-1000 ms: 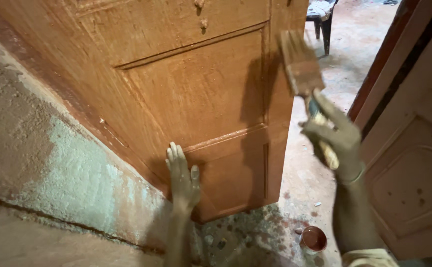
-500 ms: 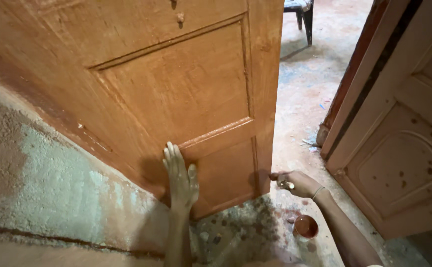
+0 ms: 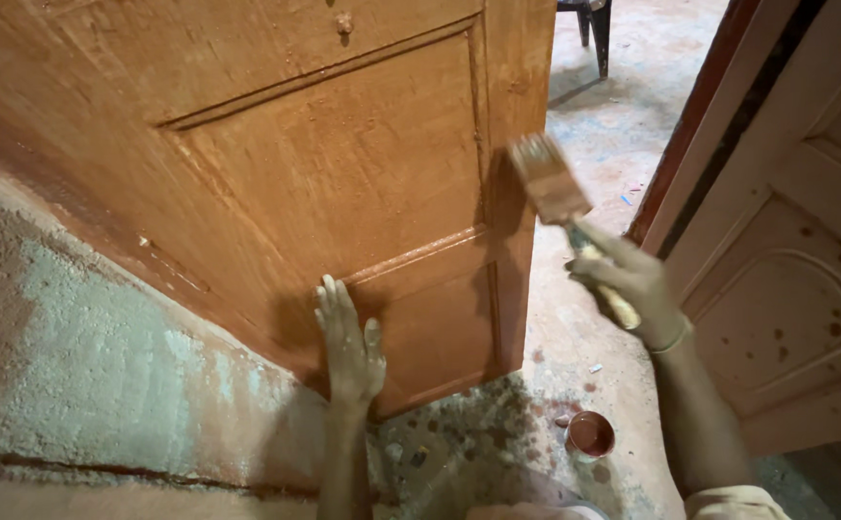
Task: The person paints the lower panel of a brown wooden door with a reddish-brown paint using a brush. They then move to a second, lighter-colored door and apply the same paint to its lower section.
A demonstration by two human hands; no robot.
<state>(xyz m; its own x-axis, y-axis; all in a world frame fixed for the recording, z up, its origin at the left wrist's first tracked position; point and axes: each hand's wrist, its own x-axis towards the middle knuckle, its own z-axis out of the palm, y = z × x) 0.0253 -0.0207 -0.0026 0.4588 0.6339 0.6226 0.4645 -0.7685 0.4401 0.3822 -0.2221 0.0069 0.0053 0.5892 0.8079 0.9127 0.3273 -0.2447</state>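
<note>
The person's right hand (image 3: 632,284) is closed around the pale handle of a paintbrush (image 3: 563,214), fingers wrapped tight, forefinger stretched along the handle. The brush stands tilted, its wide brown-coated bristles above and to the left of the fist, just beside the outer edge of the brown wooden door (image 3: 343,173); whether the bristles touch the wood I cannot tell. The left hand (image 3: 348,342) holds nothing: it lies flat and open, fingers spread and pointing up, palm pressed on the door's lower panel. Below the right wrist, on the spattered floor (image 3: 575,337), sits a small round cup (image 3: 590,434) of brown paint. A paler door (image 3: 787,318) stands right of the brush hand.
</note>
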